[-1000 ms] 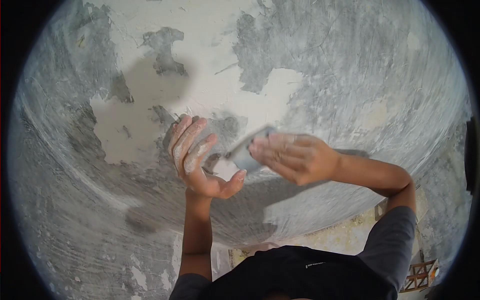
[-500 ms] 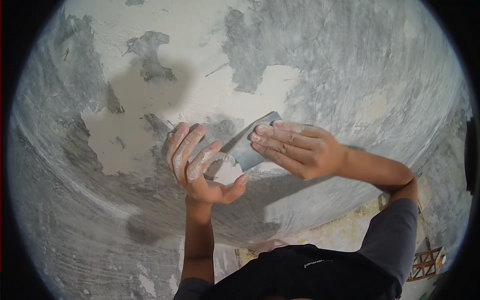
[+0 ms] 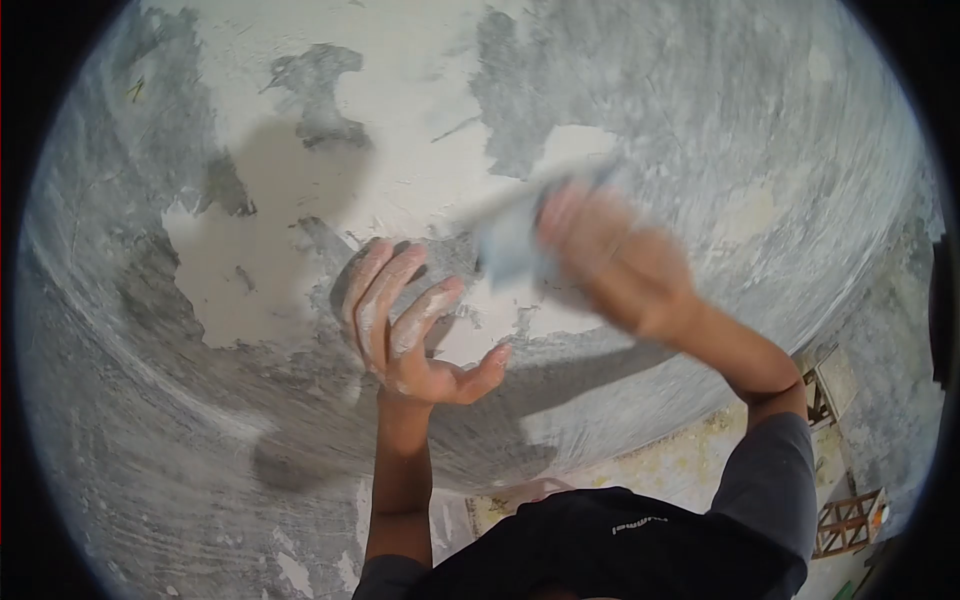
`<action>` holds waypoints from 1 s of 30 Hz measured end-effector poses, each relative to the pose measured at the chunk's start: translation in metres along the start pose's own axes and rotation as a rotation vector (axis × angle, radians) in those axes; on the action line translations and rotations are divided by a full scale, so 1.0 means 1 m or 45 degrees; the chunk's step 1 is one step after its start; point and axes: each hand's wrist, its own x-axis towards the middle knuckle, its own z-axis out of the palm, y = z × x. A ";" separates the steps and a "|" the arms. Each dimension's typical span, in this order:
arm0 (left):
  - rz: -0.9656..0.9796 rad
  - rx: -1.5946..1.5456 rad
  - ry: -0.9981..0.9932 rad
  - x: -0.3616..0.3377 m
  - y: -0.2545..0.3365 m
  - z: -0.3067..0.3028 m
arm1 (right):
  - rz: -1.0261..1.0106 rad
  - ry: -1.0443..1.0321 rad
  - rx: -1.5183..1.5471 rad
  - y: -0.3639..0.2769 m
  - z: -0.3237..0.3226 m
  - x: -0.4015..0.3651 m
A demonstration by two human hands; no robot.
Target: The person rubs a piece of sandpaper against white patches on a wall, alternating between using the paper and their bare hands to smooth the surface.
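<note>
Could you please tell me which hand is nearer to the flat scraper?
The right. The right hand holds the scraper, its fingers on it, though motion blurs both. The left hand is open, apart from the scraper, to its left.

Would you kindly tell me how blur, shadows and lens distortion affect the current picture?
Head view: the right hand and the flat tool it holds are smeared, probably by motion; the left hand is fairly crisp; soft dark shadows fall on the wall; the lens seems to bow the wall's lines, and the picture's corners are black.
</note>
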 end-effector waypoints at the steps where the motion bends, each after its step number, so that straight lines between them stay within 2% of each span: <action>1: 0.017 -0.020 -0.003 0.002 0.000 0.001 | -0.169 -0.186 0.118 -0.012 -0.014 0.001; 3: 0.038 -0.034 -0.003 0.003 0.000 0.002 | -0.267 -0.204 0.186 -0.001 -0.013 0.001; 5: 0.030 -0.053 0.006 0.001 0.000 0.004 | -0.071 -0.011 0.063 0.024 -0.017 0.021; 7: 0.012 -0.047 0.022 -0.002 0.002 0.006 | -0.003 -0.047 -0.044 0.026 -0.025 0.032; 9: -0.064 -0.084 0.115 0.000 0.003 0.009 | -0.134 -0.123 -0.014 -0.004 -0.006 0.022; 10: -0.059 -0.066 0.115 -0.001 0.001 0.007 | -0.212 -0.175 0.158 -0.020 -0.005 0.024; 13: -0.005 -0.089 0.096 -0.006 -0.001 0.003 | -0.314 -0.222 0.182 -0.007 -0.010 0.033; 14: -0.035 -0.073 0.165 -0.006 0.001 0.004 | -0.300 -0.093 0.047 0.007 -0.007 0.037; 15: -0.067 -0.058 0.233 -0.008 0.002 0.004 | -0.137 -0.103 0.109 0.012 -0.018 0.055; 17: -0.092 -0.059 0.269 -0.010 0.001 0.006 | -0.108 -0.018 0.065 0.001 -0.008 0.055; 20: -0.120 -0.051 0.300 -0.018 -0.001 0.001 | -0.510 -0.295 0.183 -0.031 0.004 0.019; 21: -0.126 -0.046 0.302 -0.020 -0.003 -0.001 | -0.509 -0.286 0.181 -0.024 0.004 0.021; 23: -0.150 -0.075 0.305 -0.021 -0.006 -0.003 | -0.399 -0.055 0.016 0.001 0.001 0.043; 25: -0.152 -0.138 0.338 -0.019 -0.005 -0.002 | -0.217 -0.063 0.082 0.002 -0.003 0.056; 27: -0.146 -0.124 0.337 -0.019 -0.005 0.000 | -0.411 0.003 -0.070 -0.013 0.020 0.028; 28: -0.118 -0.114 0.332 -0.019 -0.007 0.000 | -0.535 -0.156 0.122 -0.016 0.015 0.019; 30: -0.113 -0.123 0.347 -0.022 -0.007 -0.002 | -0.494 -0.111 0.084 -0.001 0.003 0.036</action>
